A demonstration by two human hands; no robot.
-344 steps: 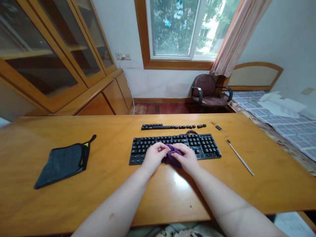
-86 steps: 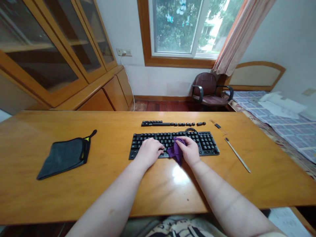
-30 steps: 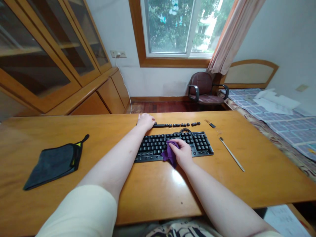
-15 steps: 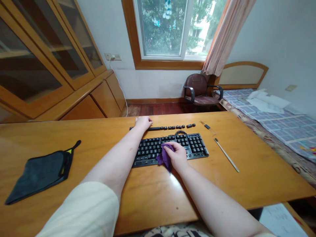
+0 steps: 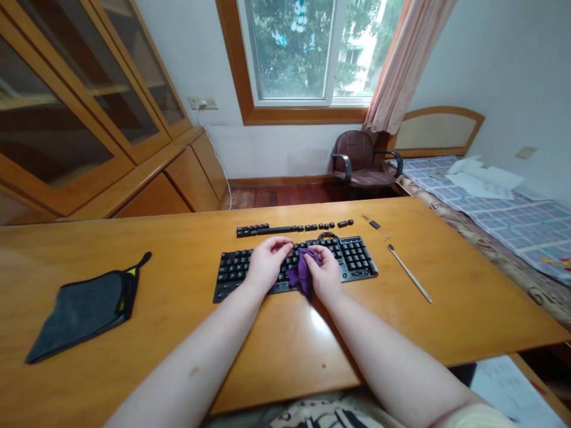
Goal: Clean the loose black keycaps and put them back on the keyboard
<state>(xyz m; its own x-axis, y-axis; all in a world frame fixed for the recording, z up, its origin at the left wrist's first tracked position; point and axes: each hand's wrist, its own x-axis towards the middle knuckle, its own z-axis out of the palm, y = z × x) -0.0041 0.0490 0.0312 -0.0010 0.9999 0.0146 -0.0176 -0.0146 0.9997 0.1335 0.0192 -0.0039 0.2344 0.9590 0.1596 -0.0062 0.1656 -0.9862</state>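
Note:
My right hand [image 5: 325, 274] pinches a crumpled purple cloth [image 5: 300, 274] over the middle of a black keyboard [image 5: 232, 268]. Just left of the cloth, my left hand [image 5: 270, 258] is closed in a pinch above the keys, its fingertips pointing toward the cloth. Whatever sits between those fingertips is too small to make out. Behind the keyboard lies a row of loose black keycaps [image 5: 307, 227], with a long space bar [image 5: 273, 230] among them. Part of the keyboard is hidden by both hands and the cloth.
A dark grey folded cloth [image 5: 89, 306] lies at the table's left. To the right are a slim brush [image 5: 410, 273] and a small black piece with thin wires [image 5: 375, 224]. The wooden table [image 5: 178, 261] carries everything. A chair [image 5: 357, 157] stands beyond it, a bed [image 5: 482, 196] at right.
My left hand has come back from the loose keycaps to beside the purple cloth, fingertips pinched. The right hand stays over the keyboard with the cloth, shifted slightly.

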